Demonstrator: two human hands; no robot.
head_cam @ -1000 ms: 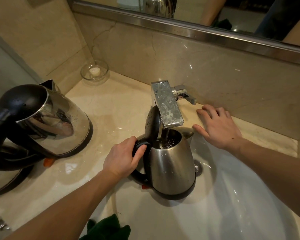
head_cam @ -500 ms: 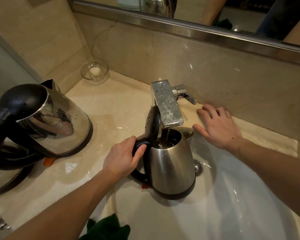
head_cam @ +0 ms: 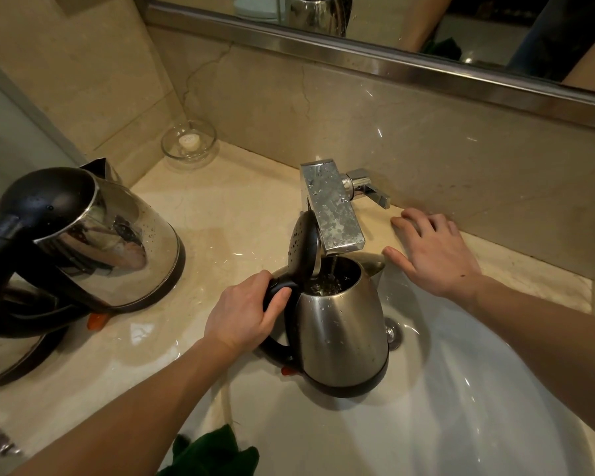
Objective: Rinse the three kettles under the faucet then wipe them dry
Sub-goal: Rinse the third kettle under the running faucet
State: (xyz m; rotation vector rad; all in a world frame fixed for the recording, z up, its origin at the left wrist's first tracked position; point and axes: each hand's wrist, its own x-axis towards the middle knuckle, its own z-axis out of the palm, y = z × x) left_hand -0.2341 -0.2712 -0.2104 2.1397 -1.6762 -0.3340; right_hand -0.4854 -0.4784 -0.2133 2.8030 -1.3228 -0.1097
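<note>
Fingers [head_cam: 254,281] of our left hand [head_cam: 241,314] wrap the black plastic handle [head_cam: 272,345] of the small brushed-steel kettle [head_cam: 340,324], thumb on top. The right hand's fingers [head_cam: 423,221] lie spread and flat, holding nothing.

From the left, a larger black-lidded steel kettle [head_cam: 100,242], beaded with drops, sits tilted on the beige marble surface [head_cam: 237,207] against another kettle that is mostly out of frame. A clear glass dish [head_cam: 189,142] stands far behind them, and a dark green cloth [head_cam: 213,451] lies at the near edge.

Next is the held kettle, upright in the left of the white sink basin [head_cam: 460,407], its black lid [head_cam: 302,242] tipped open. The square chrome faucet [head_cam: 333,207] streams into it. We cannot tell whether its base touches the basin. Further right, our right hand [head_cam: 433,255] rests on the surface beside the faucet.

We judge the kettle will be heavy with water and its wet steel wall slick, so the stiff handle is the place to hold it. A second hand under the base would steady the pour.
</note>
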